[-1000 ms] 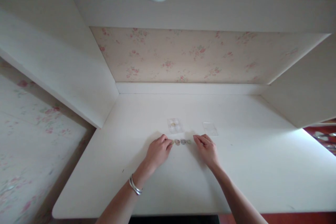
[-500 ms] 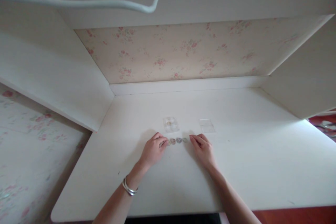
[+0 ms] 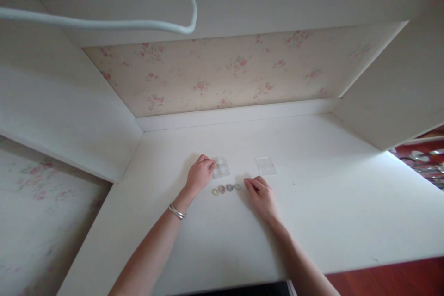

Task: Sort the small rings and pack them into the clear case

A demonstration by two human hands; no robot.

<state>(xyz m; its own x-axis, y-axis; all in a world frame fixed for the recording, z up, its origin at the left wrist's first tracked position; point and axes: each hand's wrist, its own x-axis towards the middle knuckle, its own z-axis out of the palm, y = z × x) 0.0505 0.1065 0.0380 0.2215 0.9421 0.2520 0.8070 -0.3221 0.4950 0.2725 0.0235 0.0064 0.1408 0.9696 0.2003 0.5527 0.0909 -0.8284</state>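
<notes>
My left hand [image 3: 200,175] has its fingers pinched together at the left side of a clear compartment box [image 3: 225,172]. Whatever lies between those fingertips is too small to make out. A small yellowish thing [image 3: 218,164] shows inside the box near them. In front of the box, several small round rings or coil-like discs lie in a row: a yellowish one [image 3: 215,191], a brownish one [image 3: 222,189], a grey one [image 3: 229,188] and a greenish one [image 3: 237,186]. My right hand [image 3: 261,196] rests on the table, fingers curled closed, just right of the greenish disc; their contents are hidden.
A clear flat lid [image 3: 266,165] lies to the right of the box on the white table [image 3: 347,194]. White panels [image 3: 391,78] stand on both sides, and a flowered wall [image 3: 236,74] closes the back. A white cable [image 3: 104,24] hangs across the upper left.
My left hand has moved from the left end of the disc row, away from me, to the box. The right hand stays beside the row. The whole view has shifted slightly.
</notes>
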